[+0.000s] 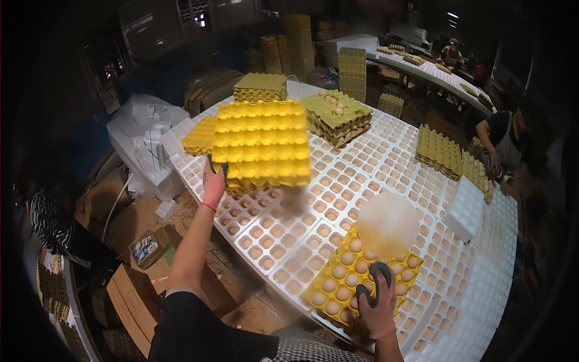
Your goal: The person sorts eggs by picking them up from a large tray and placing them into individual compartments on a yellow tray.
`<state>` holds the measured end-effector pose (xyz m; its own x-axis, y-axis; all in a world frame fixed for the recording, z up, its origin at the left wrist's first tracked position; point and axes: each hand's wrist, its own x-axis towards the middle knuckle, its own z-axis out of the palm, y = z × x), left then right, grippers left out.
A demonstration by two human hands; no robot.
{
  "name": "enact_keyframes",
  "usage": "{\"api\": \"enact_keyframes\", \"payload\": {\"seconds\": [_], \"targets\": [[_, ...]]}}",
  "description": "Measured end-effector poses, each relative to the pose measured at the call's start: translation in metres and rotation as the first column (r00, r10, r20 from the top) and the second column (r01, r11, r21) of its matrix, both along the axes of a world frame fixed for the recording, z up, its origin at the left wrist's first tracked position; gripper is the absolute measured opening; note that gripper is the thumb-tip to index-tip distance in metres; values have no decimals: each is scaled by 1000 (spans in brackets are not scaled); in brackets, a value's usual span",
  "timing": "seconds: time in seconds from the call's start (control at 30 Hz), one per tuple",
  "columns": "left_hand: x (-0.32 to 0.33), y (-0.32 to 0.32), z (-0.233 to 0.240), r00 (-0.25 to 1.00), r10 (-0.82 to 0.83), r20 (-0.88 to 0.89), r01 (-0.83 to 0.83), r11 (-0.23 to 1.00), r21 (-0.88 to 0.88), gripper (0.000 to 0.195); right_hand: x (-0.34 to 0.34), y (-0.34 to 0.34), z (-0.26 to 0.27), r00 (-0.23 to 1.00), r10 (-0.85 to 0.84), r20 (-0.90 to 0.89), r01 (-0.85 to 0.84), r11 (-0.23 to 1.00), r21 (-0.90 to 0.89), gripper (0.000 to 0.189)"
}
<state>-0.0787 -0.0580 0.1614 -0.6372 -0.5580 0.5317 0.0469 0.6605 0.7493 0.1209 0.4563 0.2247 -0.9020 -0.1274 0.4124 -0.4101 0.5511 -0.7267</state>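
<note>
My left hand (215,181), dark at the fingertips, grips a bright yellow egg tray (262,140) by its lower left corner. That tray is raised in front of stacked trays and looks empty. My right hand (379,303) is low over a second yellow egg tray (307,296) filled with eggs (338,272). Its thumb and fingers are spread around an egg; whether they grip it is unclear. This tray rests on white foam egg packs (289,240) with eggs in their cells. A round blurred patch hides the tray's far part.
Tray stacks stand behind at the back left (260,86) and back centre (339,113), the latter with loose eggs on top. A white foam block (463,208) lies to the right, near another person (502,140). Cardboard boxes (133,303) stand on the floor at left.
</note>
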Motion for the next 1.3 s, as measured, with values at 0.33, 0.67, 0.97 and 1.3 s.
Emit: {"api": "enact_keyframes", "payload": {"seconds": [0.33,0.67,0.97,1.3], "targets": [[-146,-135,-120,488,327,809,388,749,-537,60,79,90,-50,803,-584,118,501,770,395,36],[116,240,-24,586,-726,359,768,639,38,38,130,97,-79,912,-294,287,92,826,555,46],[238,427,-49,251,-628,737,919,-84,-385,58,107,146,-106,789,93,607,359,732,-579,39],[217,455,-8,197,-654,730,980,149,-130,32,56,126,-118,938,-225,262,-64,633,771,41]]}}
